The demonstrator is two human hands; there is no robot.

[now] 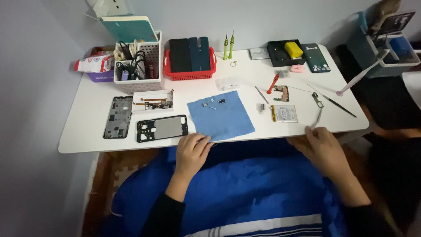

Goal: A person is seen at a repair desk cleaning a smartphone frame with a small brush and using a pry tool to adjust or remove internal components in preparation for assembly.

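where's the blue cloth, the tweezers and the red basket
blue cloth (223, 118), head view, bare middle of the fabric
tweezers (319, 115), head view, midway along the legs
red basket (190, 73), head view, front wall

A phone-repair bench: screwdrivers (228, 45), tweezers (316, 117) and phone frames (162, 128) on a white table (87, 136).

The scene is seen through a single head-worn camera, set above the near edge of the counter (280, 87) and tilted steeply down and forward. The whole white counter is taken in from moderate height, with the wall met at the far side. The lap and both forearms are caught at the near bottom edge. Floor is shown at left and right.
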